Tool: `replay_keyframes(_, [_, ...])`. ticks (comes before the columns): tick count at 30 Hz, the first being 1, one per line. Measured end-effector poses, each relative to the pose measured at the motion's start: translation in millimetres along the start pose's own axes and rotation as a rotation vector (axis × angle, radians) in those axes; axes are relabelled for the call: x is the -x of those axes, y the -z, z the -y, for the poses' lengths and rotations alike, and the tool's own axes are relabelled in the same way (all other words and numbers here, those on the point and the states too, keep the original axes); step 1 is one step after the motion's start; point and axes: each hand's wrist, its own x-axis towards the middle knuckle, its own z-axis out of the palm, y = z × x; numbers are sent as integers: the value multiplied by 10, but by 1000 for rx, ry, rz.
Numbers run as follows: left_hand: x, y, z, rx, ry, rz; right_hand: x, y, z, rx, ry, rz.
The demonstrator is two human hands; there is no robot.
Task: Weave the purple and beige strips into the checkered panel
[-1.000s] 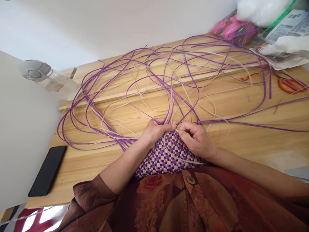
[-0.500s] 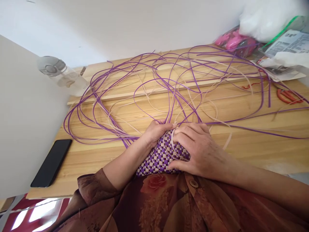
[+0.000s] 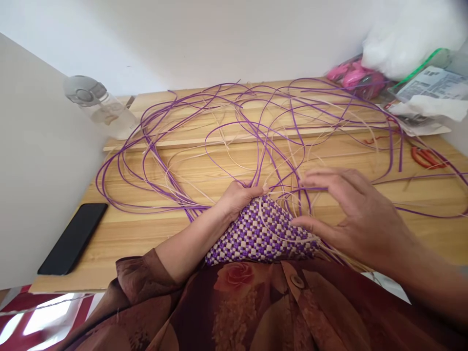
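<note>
A woven piece (image 3: pixel 252 234) in purple and cream checks rests against my clothed front at the table's near edge. My left hand (image 3: pixel 239 200) grips its upper left edge, thumb on top near the peak. Above the right side of the weave hovers my right hand (image 3: pixel 343 209), thumb and fingers spread, with nothing seen between them. Long purple strands (image 3: pixel 157 156) and cream strands fan out from the piece across the table. One cream strand (image 3: pixel 263 219) curves loosely over the woven surface. The fingertips of my left hand are hidden behind the piece.
On the wooden table (image 3: pixel 146 234) a black phone (image 3: pixel 73 239) lies at the left, and a clear bottle (image 3: pixel 106 109) with a grey lid stands behind it. Red-handled scissors (image 3: pixel 427 157) lie at the right. Bags with pink items (image 3: pixel 356 78) and papers (image 3: pixel 435 85) fill the back right corner.
My right hand has lifted off the weave, moved right and spread its fingers, uncovering the right side of the piece. My left hand keeps its hold. The view has shifted slightly.
</note>
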Motion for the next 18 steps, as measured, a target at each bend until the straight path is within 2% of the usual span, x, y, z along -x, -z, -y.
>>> replay_keyframes(3, [20, -11, -9, -47, -50, -16, -10, -145, 149, -34, 109, 211])
replay_keyframes(5, [20, -14, -9, -63, -75, -15, -5, -260, 225, -56, 112, 319])
replay_keyframes(8, [-2, -4, 7, -92, -90, -19, 0, -338, 267, -106, 21, 332])
replay_keyframes(11, [-30, 15, 27, -148, -124, -20, -37, -256, 254, -163, -21, 255])
replay_keyframes(14, [-39, 25, 36, -192, -155, -21, -112, -99, 219, -7, 128, 170])
replay_keyframes(16, [-34, 25, 33, -205, -149, -27, -165, -18, 190, 130, 220, 212])
replay_keyframes(18, [-24, 23, 24, -209, -138, -31, -227, 14, 157, 116, 199, 244])
